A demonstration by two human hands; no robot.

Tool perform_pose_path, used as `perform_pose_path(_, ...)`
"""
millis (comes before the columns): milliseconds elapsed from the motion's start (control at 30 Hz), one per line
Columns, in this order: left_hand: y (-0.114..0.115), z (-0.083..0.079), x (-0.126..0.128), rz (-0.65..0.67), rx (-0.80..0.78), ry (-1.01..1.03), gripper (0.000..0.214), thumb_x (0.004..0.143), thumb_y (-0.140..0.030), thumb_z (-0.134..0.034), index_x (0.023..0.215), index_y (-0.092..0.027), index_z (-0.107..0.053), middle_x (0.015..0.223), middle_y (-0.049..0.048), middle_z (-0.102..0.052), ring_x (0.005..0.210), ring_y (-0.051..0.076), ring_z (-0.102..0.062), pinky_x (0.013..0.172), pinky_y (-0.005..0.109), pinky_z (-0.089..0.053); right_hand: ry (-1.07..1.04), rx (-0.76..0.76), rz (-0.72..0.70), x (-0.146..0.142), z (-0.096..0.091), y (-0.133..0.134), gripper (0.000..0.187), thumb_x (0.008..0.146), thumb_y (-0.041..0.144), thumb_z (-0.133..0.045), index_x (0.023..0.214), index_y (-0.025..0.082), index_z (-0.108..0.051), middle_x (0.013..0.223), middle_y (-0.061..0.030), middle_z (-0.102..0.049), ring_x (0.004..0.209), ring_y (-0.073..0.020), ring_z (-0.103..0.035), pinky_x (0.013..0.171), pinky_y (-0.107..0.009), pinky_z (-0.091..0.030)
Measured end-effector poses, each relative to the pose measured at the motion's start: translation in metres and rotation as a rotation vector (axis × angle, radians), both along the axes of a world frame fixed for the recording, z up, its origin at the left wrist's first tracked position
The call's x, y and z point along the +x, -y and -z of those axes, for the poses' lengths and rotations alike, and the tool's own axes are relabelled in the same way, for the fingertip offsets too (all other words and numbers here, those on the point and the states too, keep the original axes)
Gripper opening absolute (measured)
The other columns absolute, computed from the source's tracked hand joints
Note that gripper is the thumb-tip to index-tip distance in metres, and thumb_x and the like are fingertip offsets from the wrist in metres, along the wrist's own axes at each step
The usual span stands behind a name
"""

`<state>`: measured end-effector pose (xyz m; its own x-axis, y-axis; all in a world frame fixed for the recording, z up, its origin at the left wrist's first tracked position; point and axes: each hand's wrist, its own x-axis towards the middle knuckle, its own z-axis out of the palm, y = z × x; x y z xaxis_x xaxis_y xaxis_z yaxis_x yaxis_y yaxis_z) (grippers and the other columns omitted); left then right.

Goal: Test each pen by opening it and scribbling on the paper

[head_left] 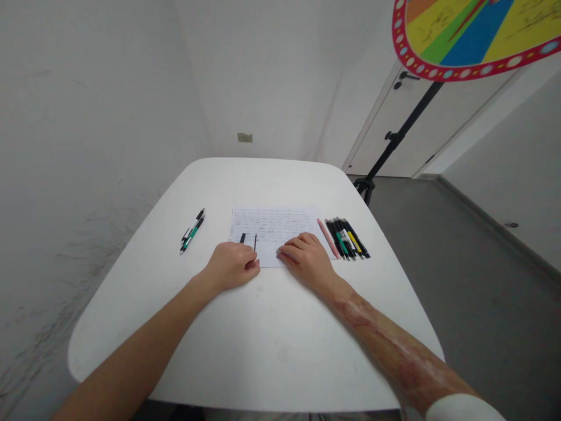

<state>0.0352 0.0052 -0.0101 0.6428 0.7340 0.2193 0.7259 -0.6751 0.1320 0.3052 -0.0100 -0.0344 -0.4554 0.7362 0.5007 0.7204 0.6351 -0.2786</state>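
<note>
My left hand [234, 264] is closed at the lower left of a written sheet of paper [272, 225]. From its grip a thin dark stick like a pen refill [255, 241] points up. A short black pen part [242, 238] sticks out behind the knuckles; the rest is hidden. Over the sheet's lower right lies my right hand [307, 257], palm down, fingers together and bent. A tiny bit of something shows at its fingertips, too small to name. Close to that hand, a pink pen [328, 238] lies beside a row of several pens [347, 240].
Two pens [192, 232], one with green on it, lie on the left of the white table [272, 351]. Walls stand close behind and to the left. A colourful wheel [464, 41] on a black stand [403, 131] rises at the right, near a door [390, 140].
</note>
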Motion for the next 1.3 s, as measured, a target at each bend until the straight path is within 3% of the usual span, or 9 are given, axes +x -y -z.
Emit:
perform_pose_path(167, 0.000, -0.005, -0.003, 0.006, -0.005, 0.069, 0.035, 0.099, -0.044, -0.066, 0.072, -0.022, -0.065, 0.074, 0.0036, -0.071, 0.069, 0.019, -0.063, 0.068, 0.034, -0.044, -0.064, -0.039, -0.022, 0.002, -0.007, 0.002, 0.014, 0.107, 0.039, -0.074, 0.106, 0.028, -0.083, 0.106, -0.0080, -0.083, 0.101, -0.0304, -0.067, 0.098, -0.053, -0.052)
perform_pose_path(300, -0.006, -0.009, -0.015, -0.086, 0.035, 0.178, 0.036, 0.102, -0.045, -0.061, 0.075, -0.022, -0.064, 0.072, 0.0028, -0.069, 0.069, 0.019, -0.062, 0.070, 0.034, -0.045, -0.294, -0.084, 0.034, 0.010, -0.009, 0.003, 0.014, 0.106, 0.037, -0.070, 0.109, 0.028, -0.081, 0.110, -0.0090, -0.081, 0.107, -0.0313, -0.069, 0.104, -0.056, -0.054)
perform_pose_path(467, -0.022, -0.002, -0.034, -0.377, 0.056, 0.338, 0.022, 0.105, -0.040, -0.059, 0.099, -0.022, -0.069, 0.086, 0.0022, -0.073, 0.070, 0.017, -0.061, 0.071, 0.032, -0.046, -0.564, -0.078, 0.145, 0.024, 0.000, -0.005, 0.015, 0.107, 0.031, -0.061, 0.101, 0.028, -0.075, 0.100, -0.0033, -0.079, 0.090, -0.0248, -0.072, 0.131, -0.065, -0.036)
perform_pose_path(567, -0.029, 0.006, -0.040, -0.426, 0.042, 0.377, 0.021, 0.106, -0.032, -0.054, 0.116, -0.021, -0.068, 0.099, 0.0049, -0.074, 0.080, 0.019, -0.065, 0.077, 0.034, -0.049, -0.627, -0.088, 0.158, 0.027, 0.005, -0.009, 0.015, 0.107, 0.031, -0.060, 0.102, 0.028, -0.074, 0.100, -0.0027, -0.078, 0.087, -0.0231, -0.072, 0.136, -0.064, -0.031)
perform_pose_path(733, -0.035, 0.013, -0.040, -0.370, 0.046, 0.305, 0.019, 0.106, -0.027, -0.053, 0.113, -0.020, -0.069, 0.107, 0.0093, -0.076, 0.097, 0.025, -0.068, 0.090, 0.039, -0.053, -0.597, -0.101, 0.150, 0.025, 0.004, -0.008, 0.013, 0.106, 0.028, -0.060, 0.105, 0.029, -0.073, 0.101, -0.0027, -0.079, 0.091, -0.0236, -0.074, 0.137, -0.064, -0.029)
perform_pose_path(1033, -0.036, 0.015, -0.040, -0.342, 0.060, 0.279, 0.018, 0.107, -0.027, -0.053, 0.112, -0.022, -0.069, 0.113, 0.0095, -0.076, 0.102, 0.026, -0.068, 0.096, 0.041, -0.054, -0.517, -0.102, 0.139, 0.023, -0.001, -0.006, 0.010, 0.104, 0.028, -0.063, 0.104, 0.031, -0.072, 0.100, -0.0009, -0.079, 0.089, -0.0238, -0.073, 0.136, -0.065, -0.028)
perform_pose_path(1100, -0.036, 0.016, -0.039, -0.347, 0.063, 0.278, 0.018, 0.107, -0.028, -0.053, 0.113, -0.022, -0.070, 0.114, 0.0095, -0.077, 0.103, 0.026, -0.069, 0.096, 0.041, -0.054, -0.487, -0.095, 0.131, 0.023, -0.001, -0.005, 0.008, 0.103, 0.026, -0.064, 0.105, 0.031, -0.071, 0.101, -0.0012, -0.078, 0.091, -0.0244, -0.072, 0.133, -0.065, -0.032)
perform_pose_path(1200, -0.035, 0.015, -0.038, -0.347, 0.083, 0.298, 0.018, 0.107, -0.028, -0.054, 0.113, -0.021, -0.070, 0.114, 0.0095, -0.077, 0.103, 0.026, -0.070, 0.097, 0.041, -0.054, -0.418, -0.097, 0.093, 0.022, -0.003, -0.003, 0.010, 0.100, 0.024, -0.067, 0.109, 0.029, -0.069, 0.104, -0.0040, -0.077, 0.098, -0.0270, -0.071, 0.120, -0.062, -0.047)
perform_pose_path(1300, -0.031, 0.010, -0.034, -0.320, 0.128, 0.325, 0.017, 0.107, -0.031, -0.058, 0.111, -0.021, -0.071, 0.112, 0.0092, -0.076, 0.103, 0.026, -0.070, 0.097, 0.040, -0.053, -0.299, -0.106, 0.040, 0.019, -0.007, 0.000, 0.021, 0.095, 0.027, -0.076, 0.115, 0.027, -0.070, 0.116, -0.0093, -0.076, 0.110, -0.0321, -0.069, 0.106, -0.057, -0.055)
